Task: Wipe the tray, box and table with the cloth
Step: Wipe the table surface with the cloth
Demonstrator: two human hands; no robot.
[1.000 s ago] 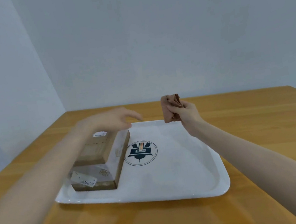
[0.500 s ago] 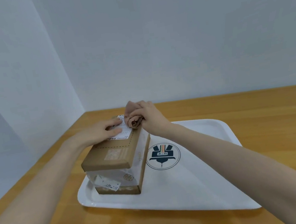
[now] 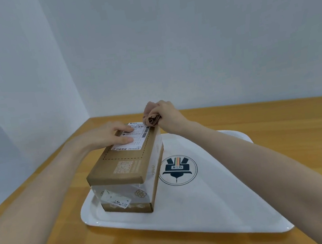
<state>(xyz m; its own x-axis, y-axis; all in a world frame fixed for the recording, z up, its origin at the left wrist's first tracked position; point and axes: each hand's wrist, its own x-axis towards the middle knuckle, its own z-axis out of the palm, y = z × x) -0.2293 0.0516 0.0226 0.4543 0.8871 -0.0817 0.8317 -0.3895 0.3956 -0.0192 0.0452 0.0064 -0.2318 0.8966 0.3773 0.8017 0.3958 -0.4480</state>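
Observation:
A brown cardboard box (image 3: pixel 125 169) with a white shipping label stands on the left part of a white tray (image 3: pixel 200 210) that has a round dark logo. The tray lies on a wooden table (image 3: pixel 281 124). My left hand (image 3: pixel 107 135) rests flat on the far left of the box top, fingers spread over the label. My right hand (image 3: pixel 167 114) grips a bunched brown cloth (image 3: pixel 152 117) and presses it on the far right corner of the box top.
Pale walls meet in a corner behind the table's far left. The table's near edge runs across the bottom left, with floor and a dark table leg below it. My right forearm crosses over the tray.
My right hand has brought the cloth from above the tray's far edge onto the box's far corner. My left hand has settled flat on the label and stayed there.

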